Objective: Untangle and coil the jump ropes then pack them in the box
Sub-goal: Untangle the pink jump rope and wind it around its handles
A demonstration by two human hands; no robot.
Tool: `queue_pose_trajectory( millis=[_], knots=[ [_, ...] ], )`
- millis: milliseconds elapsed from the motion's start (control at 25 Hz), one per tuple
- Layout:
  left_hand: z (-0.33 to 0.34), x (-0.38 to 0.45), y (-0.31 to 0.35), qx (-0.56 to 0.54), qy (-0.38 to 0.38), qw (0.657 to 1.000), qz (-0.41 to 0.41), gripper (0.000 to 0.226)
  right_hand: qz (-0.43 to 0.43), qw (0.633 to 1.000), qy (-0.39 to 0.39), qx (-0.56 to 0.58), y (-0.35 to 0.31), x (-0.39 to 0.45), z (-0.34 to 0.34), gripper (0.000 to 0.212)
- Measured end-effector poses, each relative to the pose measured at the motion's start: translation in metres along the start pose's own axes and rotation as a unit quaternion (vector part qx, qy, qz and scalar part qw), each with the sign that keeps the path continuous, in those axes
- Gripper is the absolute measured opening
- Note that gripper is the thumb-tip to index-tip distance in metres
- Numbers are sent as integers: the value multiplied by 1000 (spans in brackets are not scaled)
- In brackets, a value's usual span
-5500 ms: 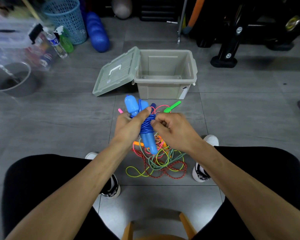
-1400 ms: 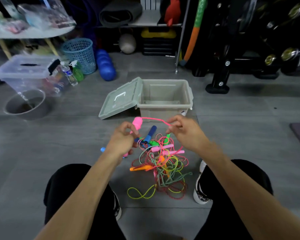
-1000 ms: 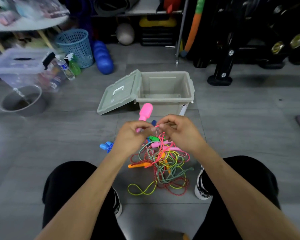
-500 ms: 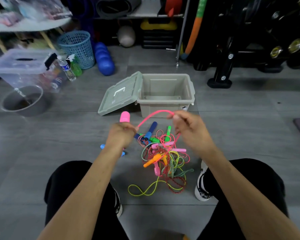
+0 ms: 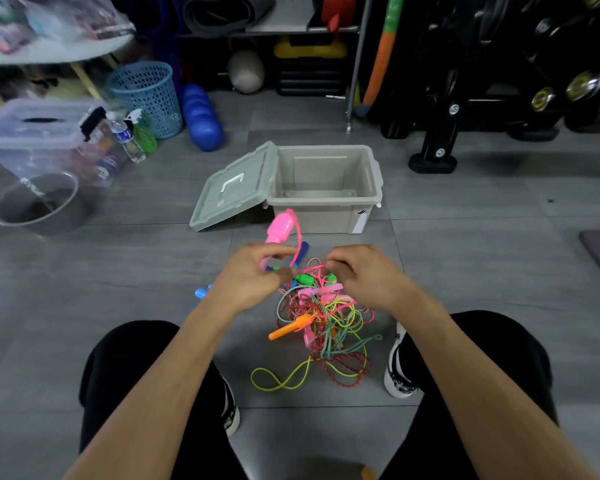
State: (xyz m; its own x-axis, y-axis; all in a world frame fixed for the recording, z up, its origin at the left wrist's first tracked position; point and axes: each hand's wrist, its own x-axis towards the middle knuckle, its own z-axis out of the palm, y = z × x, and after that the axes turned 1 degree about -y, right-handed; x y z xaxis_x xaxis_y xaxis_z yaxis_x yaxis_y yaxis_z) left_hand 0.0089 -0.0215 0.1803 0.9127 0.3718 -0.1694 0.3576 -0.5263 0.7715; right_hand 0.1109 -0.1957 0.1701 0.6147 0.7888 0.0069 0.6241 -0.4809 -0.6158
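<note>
- hands have drawn together again: left hand grips the pink handle, right hand pinches its pink cord.
- coiling goes on; tangled ropes lie on the floor, box open beyond, nothing packed.

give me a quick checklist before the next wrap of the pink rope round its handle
1. Left hand grips the pink handle: ok.
2. Right hand pinches the pink cord: ok.
3. Pink cord free of the tangled pile: not ok, it runs down into it.
4. Box open, nothing inside: ok, lid leans on its left side.
5. Second pink handle located: cannot tell, pink pieces lie in the pile.
</note>
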Motion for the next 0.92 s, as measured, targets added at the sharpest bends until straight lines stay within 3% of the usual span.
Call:
queue_pose_trajectory(
  millis=[120, 200, 280, 400, 480, 560, 640, 680, 800, 920],
  knots=[
    [12, -2, 6, 5, -20, 998, 55, 8, -10, 997, 19, 74, -9, -3, 0, 20],
    [13, -1, 10, -97, 19, 995, 22, 11, 29, 990, 12, 138, -8, -3, 1, 20],
    [8, 2, 11, -246, 80, 965, -50, 16, 77, 977, -58, 190, 0, -3, 8, 22],
    [1, 7, 3, -353, 140, 917, -121, 19, 142, 960, -206, 124, 17, -5, 22, 24],
    [2, 10, -7, -308, 135, 927, -164, 20, 140, 973, -164, 83, 21, -4, 21, 23],
    [6, 12, -17, -173, 110, 957, -205, 19, 90, 986, 13, 139, 11, -4, 12, 22],
    [9, 13, -23, -48, 54, 975, -212, 14, 44, 955, 187, 225, -3, -5, -4, 20],
    [11, 13, -24, -16, 18, 978, -206, 16, 26, 946, 224, 233, -6, -4, -10, 19],
    [11, 8, -12, -11, -25, 988, -151, 6, 14, 974, 164, 157, -9, -3, -12, 17],
    [6, 3, -6, 50, 27, 995, -83, 30, 12, 988, 96, 120, -8, -2, -7, 19]
  ],
)
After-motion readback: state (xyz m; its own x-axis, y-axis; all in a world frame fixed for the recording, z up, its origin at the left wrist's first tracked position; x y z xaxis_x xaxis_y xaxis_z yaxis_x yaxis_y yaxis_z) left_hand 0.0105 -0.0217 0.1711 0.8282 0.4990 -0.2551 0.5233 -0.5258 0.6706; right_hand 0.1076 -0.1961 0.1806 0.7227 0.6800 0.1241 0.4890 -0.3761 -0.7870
